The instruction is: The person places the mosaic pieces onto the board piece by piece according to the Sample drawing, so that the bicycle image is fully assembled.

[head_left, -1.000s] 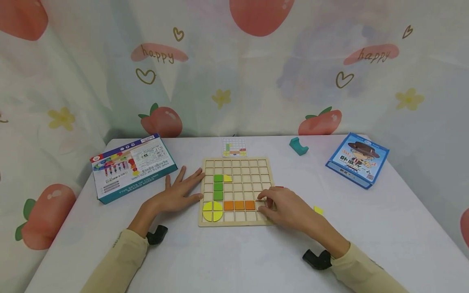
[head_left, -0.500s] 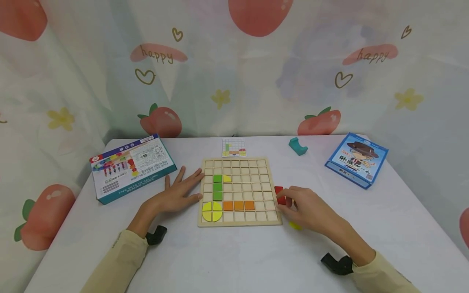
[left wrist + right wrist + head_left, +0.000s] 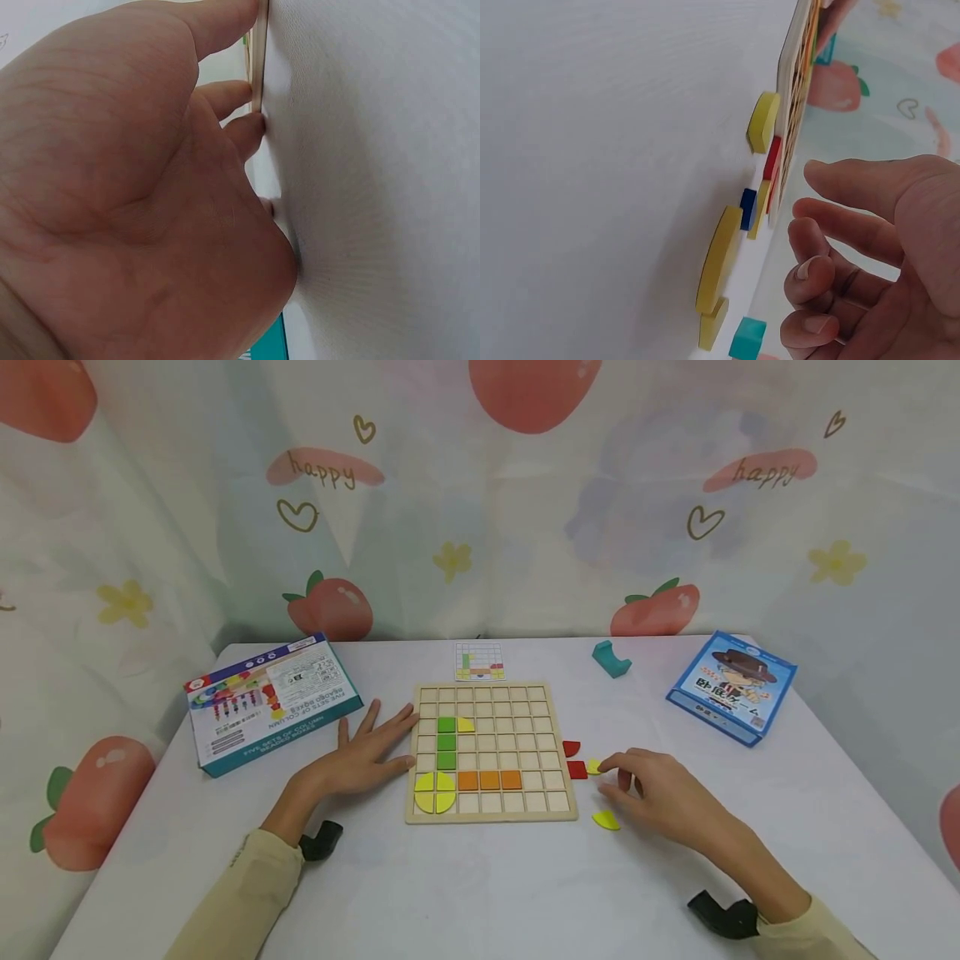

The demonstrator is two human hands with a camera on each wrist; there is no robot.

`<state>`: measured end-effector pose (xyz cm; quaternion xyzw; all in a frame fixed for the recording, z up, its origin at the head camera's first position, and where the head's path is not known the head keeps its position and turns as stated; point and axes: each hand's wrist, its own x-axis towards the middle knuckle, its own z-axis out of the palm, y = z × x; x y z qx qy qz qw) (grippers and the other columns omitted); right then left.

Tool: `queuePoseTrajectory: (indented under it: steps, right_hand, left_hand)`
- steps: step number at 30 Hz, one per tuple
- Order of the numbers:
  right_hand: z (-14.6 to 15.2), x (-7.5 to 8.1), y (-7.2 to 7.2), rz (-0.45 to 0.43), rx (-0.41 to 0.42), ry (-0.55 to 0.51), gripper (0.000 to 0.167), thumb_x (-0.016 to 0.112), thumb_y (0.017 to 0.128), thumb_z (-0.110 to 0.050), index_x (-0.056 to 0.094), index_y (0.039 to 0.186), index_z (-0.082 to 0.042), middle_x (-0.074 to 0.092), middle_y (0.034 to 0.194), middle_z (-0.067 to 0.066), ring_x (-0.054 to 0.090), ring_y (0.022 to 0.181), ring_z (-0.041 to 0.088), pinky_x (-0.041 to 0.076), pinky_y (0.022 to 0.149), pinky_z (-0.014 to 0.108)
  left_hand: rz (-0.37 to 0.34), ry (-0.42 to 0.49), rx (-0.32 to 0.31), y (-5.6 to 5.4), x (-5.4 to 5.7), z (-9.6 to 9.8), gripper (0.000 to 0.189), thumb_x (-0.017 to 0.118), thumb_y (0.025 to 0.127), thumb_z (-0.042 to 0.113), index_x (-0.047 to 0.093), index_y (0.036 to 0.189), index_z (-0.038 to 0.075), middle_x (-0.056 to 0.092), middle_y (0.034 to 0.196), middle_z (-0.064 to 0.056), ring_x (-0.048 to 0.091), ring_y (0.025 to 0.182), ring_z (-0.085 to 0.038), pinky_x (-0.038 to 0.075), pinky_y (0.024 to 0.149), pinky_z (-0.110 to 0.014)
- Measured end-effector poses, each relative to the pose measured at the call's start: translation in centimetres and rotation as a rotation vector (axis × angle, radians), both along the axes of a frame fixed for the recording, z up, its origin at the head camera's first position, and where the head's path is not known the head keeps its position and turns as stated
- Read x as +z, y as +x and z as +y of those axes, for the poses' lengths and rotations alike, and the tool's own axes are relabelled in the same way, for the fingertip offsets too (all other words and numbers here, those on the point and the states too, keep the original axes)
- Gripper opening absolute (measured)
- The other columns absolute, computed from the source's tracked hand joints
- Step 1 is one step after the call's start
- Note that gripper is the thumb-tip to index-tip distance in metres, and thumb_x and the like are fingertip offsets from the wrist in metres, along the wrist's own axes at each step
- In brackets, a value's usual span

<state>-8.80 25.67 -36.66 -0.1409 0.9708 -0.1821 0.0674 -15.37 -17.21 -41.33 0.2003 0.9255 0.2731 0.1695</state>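
A wooden grid board [image 3: 498, 817] lies flat on the table. On it sit green squares [image 3: 447, 742], a yellow piece [image 3: 466, 725], orange squares [image 3: 490, 780] in a row and yellow quarter circles [image 3: 435, 792] forming a disc. My left hand [image 3: 362, 757] is spread beside the board, thumb and fingertips touching its left edge. Off the right edge lie a red rounded piece [image 3: 572, 748], a red square [image 3: 577, 770] and yellow pieces [image 3: 606, 820]. My right hand [image 3: 663, 793] hovers near these, fingers loosely bent; its wrist view shows nothing between thumb and fingers.
A pattern card [image 3: 480, 662] lies behind the board. A teal curved block [image 3: 611, 660] stands at the back right. Boxes sit on both sides, a white-and-teal one [image 3: 273, 703] and a blue one [image 3: 732, 687]. The right wrist view shows a blue piece [image 3: 748, 208] among yellow ones.
My right hand has moved off the board's right side toward the right, uncovering the red and yellow pieces. My left hand and the pieces on the board have stayed in place.
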Motion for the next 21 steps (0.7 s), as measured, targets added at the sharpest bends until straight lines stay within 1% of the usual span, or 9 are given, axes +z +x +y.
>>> queuePoseTrajectory:
  steps: [6, 12, 17, 21]
  right_hand:
    - [1.0, -0.1, 0.5, -0.001, -0.025, 0.010, 0.031, 0.081, 0.093, -0.026, 0.076, 0.122, -0.014, 0.058, 0.080, -0.006, 0.051, 0.075, 0.012, 0.042, 0.061, 0.021]
    - [2.1, -0.6, 0.8, -0.017, -0.025, 0.022, 0.031, 0.081, 0.094, -0.027, 0.076, 0.122, -0.013, 0.058, 0.079, -0.006, 0.050, 0.075, 0.011, 0.041, 0.060, 0.022]
    - [2.3, -0.9, 1.1, -0.030, -0.030, 0.031, 0.032, 0.081, 0.094, -0.028, 0.077, 0.122, -0.014, 0.057, 0.078, -0.006, 0.050, 0.074, 0.010, 0.041, 0.060, 0.021]
    - [2.4, -1.0, 1.1, -0.040, -0.021, 0.033, 0.033, 0.081, 0.094, -0.028, 0.076, 0.123, -0.013, 0.056, 0.078, -0.006, 0.049, 0.074, 0.010, 0.040, 0.060, 0.022]
  left_hand:
    - [0.003, 0.003, -0.002, 0.0, 0.1, 0.1, 0.075, 0.057, 0.107, 0.046, 0.024, 0.170, 0.022, 0.012, 0.181, -0.004, -0.019, 0.165, -0.045, -0.025, 0.118, -0.079]
    - [-0.001, -0.009, 0.007, 0.1, 0.3, 0.1, 0.076, 0.057, 0.107, 0.047, 0.023, 0.171, 0.024, 0.011, 0.181, -0.002, -0.019, 0.165, -0.044, -0.026, 0.119, -0.078]
    - [-0.004, -0.009, 0.012, 0.1, 0.4, 0.1, 0.075, 0.057, 0.107, 0.047, 0.023, 0.171, 0.024, 0.012, 0.181, -0.002, -0.019, 0.166, -0.043, -0.026, 0.119, -0.078]
    - [-0.006, -0.004, 0.016, 0.1, 0.3, 0.2, 0.075, 0.057, 0.107, 0.047, 0.024, 0.171, 0.024, 0.012, 0.181, -0.003, -0.019, 0.165, -0.044, -0.026, 0.118, -0.078]
